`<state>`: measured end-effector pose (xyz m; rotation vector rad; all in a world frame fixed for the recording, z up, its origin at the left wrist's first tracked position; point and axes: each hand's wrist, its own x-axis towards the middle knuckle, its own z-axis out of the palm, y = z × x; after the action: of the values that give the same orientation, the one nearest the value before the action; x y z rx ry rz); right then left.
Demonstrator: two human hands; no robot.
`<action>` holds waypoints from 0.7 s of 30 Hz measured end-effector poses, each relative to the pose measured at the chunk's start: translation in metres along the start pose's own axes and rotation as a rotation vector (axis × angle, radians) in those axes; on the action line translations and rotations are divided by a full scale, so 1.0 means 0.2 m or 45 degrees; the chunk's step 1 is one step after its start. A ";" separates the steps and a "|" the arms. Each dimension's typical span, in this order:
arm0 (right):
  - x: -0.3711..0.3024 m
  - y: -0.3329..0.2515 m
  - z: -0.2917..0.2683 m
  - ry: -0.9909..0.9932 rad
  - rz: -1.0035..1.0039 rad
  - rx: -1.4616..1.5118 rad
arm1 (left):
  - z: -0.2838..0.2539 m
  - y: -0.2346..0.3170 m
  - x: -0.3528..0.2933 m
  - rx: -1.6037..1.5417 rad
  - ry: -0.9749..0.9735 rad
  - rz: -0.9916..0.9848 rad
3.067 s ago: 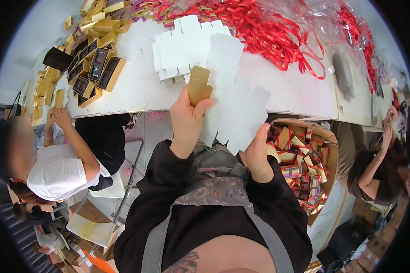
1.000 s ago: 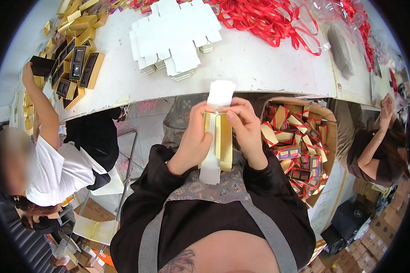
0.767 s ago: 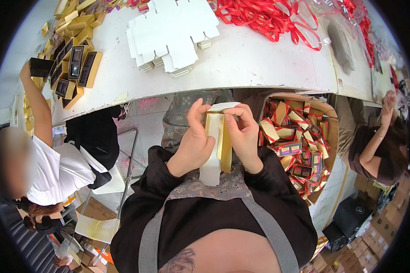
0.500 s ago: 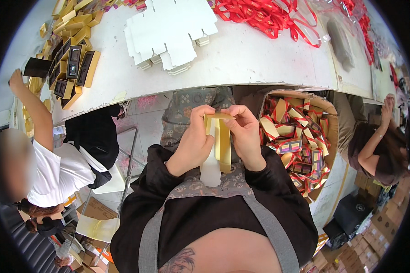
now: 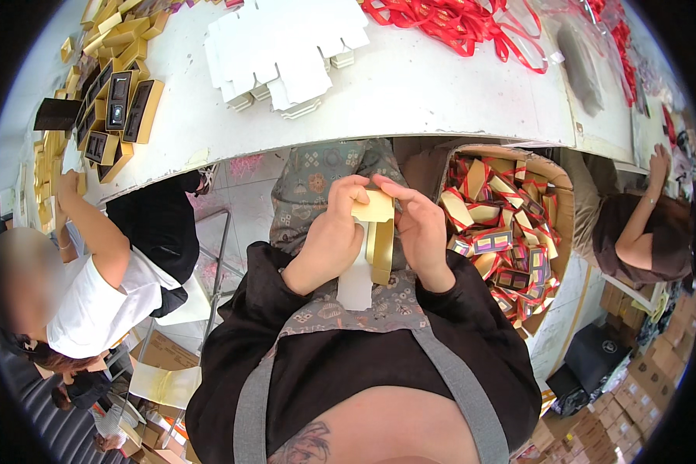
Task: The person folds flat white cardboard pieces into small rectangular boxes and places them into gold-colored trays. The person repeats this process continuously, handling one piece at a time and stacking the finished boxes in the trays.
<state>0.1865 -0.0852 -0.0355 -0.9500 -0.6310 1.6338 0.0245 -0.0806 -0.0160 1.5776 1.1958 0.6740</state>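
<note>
Above my lap I hold a long, narrow gold carton [image 5: 382, 259] whose white inner side shows along a flap. My left hand [image 5: 323, 246] is closed on its left side, fingers curled over the far end. My right hand [image 5: 421, 234] is at the right side, its fingers bent in over the same end and meeting the left fingertips. Between the hands, a gold end flap lies folded toward me over the carton's far end. The white flap hangs down toward the patterned apron. The right fingertips are partly hidden behind the flap.
A white table [image 5: 410, 104] bears flat white cartons [image 5: 286, 54], red ribbons [image 5: 456, 27] and gold boxes with dark inserts [image 5: 118, 100]. On my right stands a cardboard box [image 5: 561, 174] full of red-ribboned small boxes. People work at left and right.
The gold end flap, edge-on before, now faces up, folded toward me. My right fingers have shifted over the far end. The person at left has lowered a hand from the black box lid.
</note>
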 end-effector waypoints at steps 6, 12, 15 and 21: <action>0.06 -0.03 -0.04 -0.167 0.088 -0.643 | -0.06 0.01 0.02 0.047 -0.189 0.131; 0.11 -0.15 0.02 -0.426 -0.570 -1.822 | -0.09 0.07 0.06 0.363 0.129 0.182; 0.12 -0.17 0.05 -0.553 -0.738 -2.085 | -0.16 0.04 0.10 0.723 -0.045 0.212; 0.18 -0.21 0.13 -0.827 -0.889 -2.373 | -0.15 0.07 0.16 1.199 -0.029 0.336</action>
<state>0.1844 -0.0381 0.0033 -1.0625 -2.7500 0.2677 0.0150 -0.0406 0.0040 2.5420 1.3895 0.2304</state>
